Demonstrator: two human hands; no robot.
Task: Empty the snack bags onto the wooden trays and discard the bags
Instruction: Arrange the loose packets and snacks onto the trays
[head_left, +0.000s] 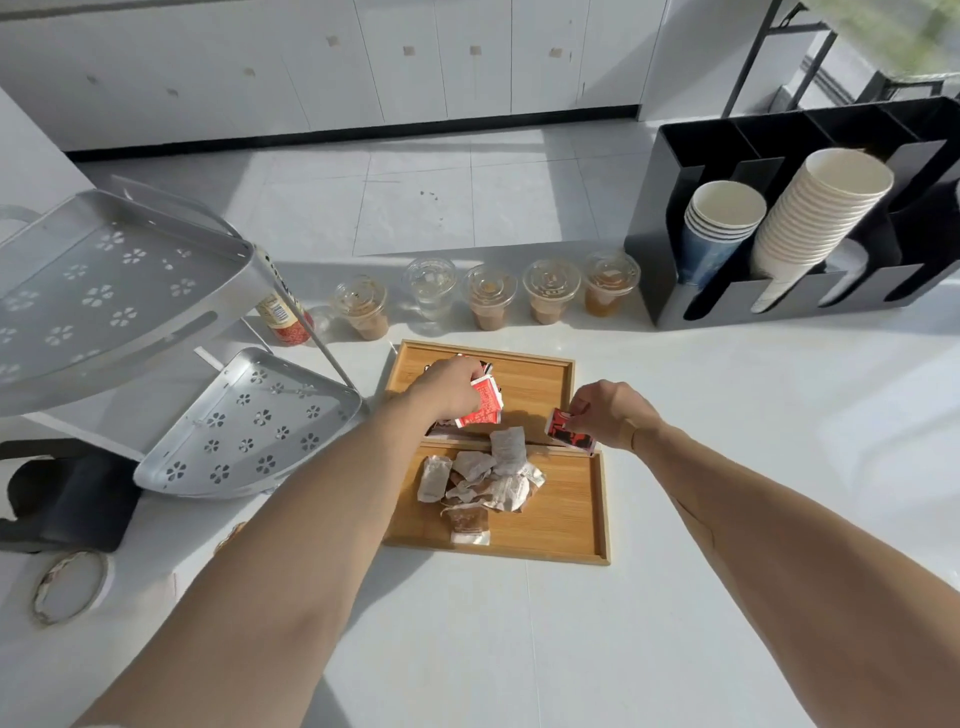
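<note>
Trays: two wooden trays on the white counter, long sides touching; far tray, near tray.
Left hand: left hand over the far tray, fingers curled round a bunch of red-and-white snack packets, held just above the tray floor.
Right hand: right hand at the right end of the seam between the trays, thumb and fingertips pinching the top edge of one red-and-black packet, which stands upright on the tray rim.
Near tray contents: loose heap of pale crumpled wrapped snacks, with one brownish packet at the front of the heap.
Behind trays: row of five lidded plastic cups along the counter edge; four show brown liquid.
Left side: perforated metal rack; tape roll nearer the viewer.
Right side: black organiser with stacked paper cups.
</note>
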